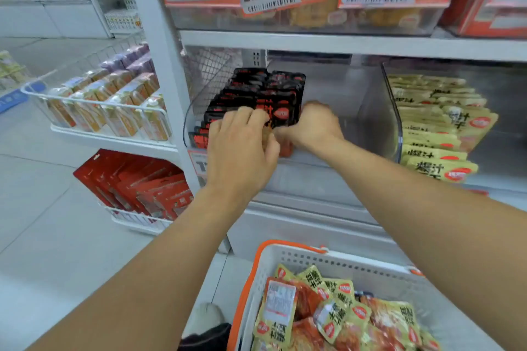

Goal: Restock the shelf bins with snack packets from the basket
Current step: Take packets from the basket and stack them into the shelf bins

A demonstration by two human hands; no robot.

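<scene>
**Hands at the black packets**

Left hand [242,145] and right hand [310,125] close together at front of clear shelf bin [379,120], fingers curled on black snack packets [268,97] standing in rows at its left side. Below, white basket [328,262] with yellow and red packets [336,310].

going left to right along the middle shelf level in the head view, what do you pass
wire rack of orange-and-white packets → black packets in the clear bin → left hand → right hand → bare right part of the clear bin → yellow packets
</scene>
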